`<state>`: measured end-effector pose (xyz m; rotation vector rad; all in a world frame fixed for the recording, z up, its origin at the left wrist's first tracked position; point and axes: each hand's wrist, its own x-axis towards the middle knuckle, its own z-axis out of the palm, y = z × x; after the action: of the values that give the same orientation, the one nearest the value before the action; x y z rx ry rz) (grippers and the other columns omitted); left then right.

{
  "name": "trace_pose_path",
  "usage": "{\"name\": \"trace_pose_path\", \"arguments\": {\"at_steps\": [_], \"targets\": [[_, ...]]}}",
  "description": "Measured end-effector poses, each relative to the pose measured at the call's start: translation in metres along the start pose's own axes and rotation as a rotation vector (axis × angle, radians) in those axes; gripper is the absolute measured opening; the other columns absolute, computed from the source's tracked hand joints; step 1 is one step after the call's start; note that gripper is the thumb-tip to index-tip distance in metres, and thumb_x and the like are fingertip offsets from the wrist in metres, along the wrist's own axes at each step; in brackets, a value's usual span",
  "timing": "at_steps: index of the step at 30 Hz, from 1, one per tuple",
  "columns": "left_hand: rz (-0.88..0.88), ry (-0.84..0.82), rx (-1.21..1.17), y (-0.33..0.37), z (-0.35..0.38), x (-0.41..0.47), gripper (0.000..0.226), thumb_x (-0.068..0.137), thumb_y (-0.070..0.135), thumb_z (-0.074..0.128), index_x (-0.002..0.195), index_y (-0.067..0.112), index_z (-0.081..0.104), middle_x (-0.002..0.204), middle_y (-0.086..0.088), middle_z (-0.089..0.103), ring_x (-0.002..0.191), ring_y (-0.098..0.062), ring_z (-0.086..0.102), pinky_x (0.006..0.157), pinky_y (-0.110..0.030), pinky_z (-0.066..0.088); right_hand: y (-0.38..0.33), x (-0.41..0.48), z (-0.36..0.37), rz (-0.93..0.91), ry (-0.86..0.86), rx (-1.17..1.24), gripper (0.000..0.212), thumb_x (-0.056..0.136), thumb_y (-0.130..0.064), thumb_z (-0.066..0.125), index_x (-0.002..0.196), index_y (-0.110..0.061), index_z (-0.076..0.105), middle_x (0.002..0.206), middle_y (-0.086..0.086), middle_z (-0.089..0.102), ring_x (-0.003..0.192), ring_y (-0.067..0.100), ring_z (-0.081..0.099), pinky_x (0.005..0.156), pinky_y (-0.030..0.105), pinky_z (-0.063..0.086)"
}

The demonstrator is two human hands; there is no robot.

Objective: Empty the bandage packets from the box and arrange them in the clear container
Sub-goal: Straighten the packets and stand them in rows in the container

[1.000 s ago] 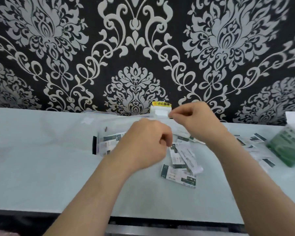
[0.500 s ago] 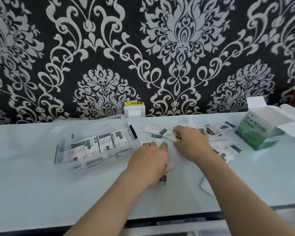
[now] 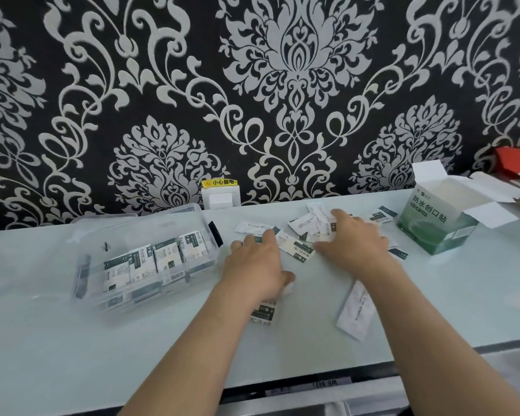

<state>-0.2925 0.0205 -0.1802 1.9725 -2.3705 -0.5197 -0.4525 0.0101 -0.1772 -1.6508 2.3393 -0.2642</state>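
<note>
Partly hidden under left hand (image 3: 254, 265): one packet (image 3: 263, 312), lower centre of frame. Left hand palm-down, fingers straight, tips touching loose packets (image 3: 297, 250) on table (image 3: 72, 355). Right hand (image 3: 354, 241) flat, fingers spread, covering middle of same pile. Packet print too small to read. Clear container (image 3: 90, 295) centre left, open, holding row of stored packets (image 3: 162, 256). Green box (image 3: 436, 223) at right, flaps open. White sachet (image 3: 354, 310) apart, below right hand. Red object (image 3: 517, 159) cut off at right edge.

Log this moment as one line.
left hand: rests on loose white-and-green bandage packets | right hand: rests on packets | clear plastic container: partly filled | green cardboard box: open
</note>
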Motion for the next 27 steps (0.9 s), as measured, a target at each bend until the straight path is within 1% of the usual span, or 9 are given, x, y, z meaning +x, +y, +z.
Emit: {"name": "trace_pose_path", "arguments": {"at_steps": [4, 7, 11, 15, 18, 19, 21, 23, 27], "targets": [[-0.030, -0.021, 0.010, 0.006, -0.008, 0.004, 0.078, 0.080, 0.047, 0.069, 0.142, 0.026, 0.028, 0.137, -0.008, 0.038, 0.130, -0.031, 0.031, 0.098, -0.046, 0.034, 0.003, 0.005, 0.011, -0.094, 0.064, 0.123, 0.049, 0.084, -0.018, 0.065, 0.131, -0.024, 0.051, 0.124, 0.004, 0.058, 0.117, 0.027, 0.051, 0.101, 0.047, 0.040], [-0.032, -0.050, -0.040, 0.008, -0.010, 0.008, 0.084, 0.079, 0.040, 0.073, 0.146, 0.030, 0.024, 0.141, -0.006, 0.036, 0.134, -0.029, 0.028, 0.101, -0.047, 0.032, 0.004, 0.005, 0.012, -0.150, 0.117, 0.201, 0.040, 0.082, -0.002, 0.060, 0.116, -0.023, 0.064, 0.110, 0.001, 0.064, 0.107, 0.024, 0.057, 0.087, 0.031, 0.045], [-0.003, 0.045, -0.145, 0.009, -0.010, 0.012, 0.077, 0.082, 0.019, 0.072, 0.144, 0.036, 0.029, 0.137, -0.003, 0.043, 0.126, -0.026, 0.043, 0.102, -0.042, 0.037, 0.010, 0.004, 0.005, -0.179, 0.158, 0.409, 0.024, 0.083, -0.003, 0.062, 0.096, -0.022, 0.070, 0.077, -0.012, 0.054, 0.081, 0.016, 0.058, 0.071, 0.024, 0.043], [0.022, 0.217, -0.389, 0.009, -0.016, 0.013, 0.060, 0.084, 0.009, 0.070, 0.131, 0.039, 0.049, 0.126, 0.002, 0.055, 0.102, -0.019, 0.056, 0.085, -0.030, 0.047, 0.018, -0.003, -0.010, -0.063, 0.088, 0.803, 0.019, 0.083, -0.007, 0.070, 0.097, -0.019, 0.064, 0.077, -0.001, 0.061, 0.063, 0.016, 0.058, 0.059, 0.027, 0.047], [0.132, 0.364, -0.641, 0.012, -0.025, 0.010, 0.033, 0.084, 0.010, 0.072, 0.106, 0.034, 0.065, 0.098, 0.008, 0.065, 0.064, -0.005, 0.053, 0.053, -0.013, 0.044, 0.017, -0.014, -0.013, 0.048, -0.166, 1.116, 0.010, 0.085, -0.001, 0.068, 0.094, 0.001, 0.065, 0.080, 0.013, 0.069, 0.068, 0.024, 0.066, 0.073, 0.041, 0.058], [0.180, 0.419, -0.732, 0.013, -0.028, 0.007, 0.026, 0.084, 0.010, 0.071, 0.096, 0.033, 0.068, 0.088, 0.010, 0.067, 0.060, -0.005, 0.053, 0.050, -0.012, 0.042, 0.012, -0.017, -0.011, 0.065, -0.258, 1.214, 0.012, 0.088, 0.001, 0.064, 0.095, 0.011, 0.061, 0.081, 0.017, 0.069, 0.067, 0.025, 0.066, 0.073, 0.040, 0.058], [0.266, 0.489, -0.896, 0.021, -0.031, 0.001, 0.023, 0.083, 0.007, 0.072, 0.083, 0.030, 0.074, 0.081, 0.012, 0.072, 0.067, -0.004, 0.063, 0.059, -0.014, 0.050, 0.007, -0.022, -0.010, 0.104, -0.400, 1.443, 0.013, 0.092, 0.003, 0.056, 0.096, 0.015, 0.060, 0.085, 0.022, 0.069, 0.066, 0.026, 0.069, 0.068, 0.037, 0.061], [0.322, 0.413, -0.943, 0.028, -0.026, -0.006, 0.024, 0.082, 0.002, 0.071, 0.081, 0.026, 0.077, 0.085, 0.011, 0.075, 0.072, -0.002, 0.069, 0.067, -0.016, 0.054, 0.003, -0.021, -0.012, 0.160, -0.485, 1.672, 0.015, 0.095, 0.003, 0.049, 0.098, 0.013, 0.060, 0.087, 0.023, 0.069, 0.064, 0.028, 0.071, 0.061, 0.037, 0.061], [0.425, 0.127, -0.655, 0.028, -0.009, -0.007, 0.013, 0.085, 0.018, 0.071, 0.091, 0.026, 0.079, 0.090, 0.015, 0.075, 0.088, 0.001, 0.068, 0.085, -0.021, 0.052, 0.003, -0.018, -0.010, 0.252, -0.525, 1.789, 0.027, 0.098, -0.006, 0.043, 0.112, 0.010, 0.058, 0.094, 0.026, 0.068, 0.073, 0.032, 0.069, 0.058, 0.038, 0.060]]}}
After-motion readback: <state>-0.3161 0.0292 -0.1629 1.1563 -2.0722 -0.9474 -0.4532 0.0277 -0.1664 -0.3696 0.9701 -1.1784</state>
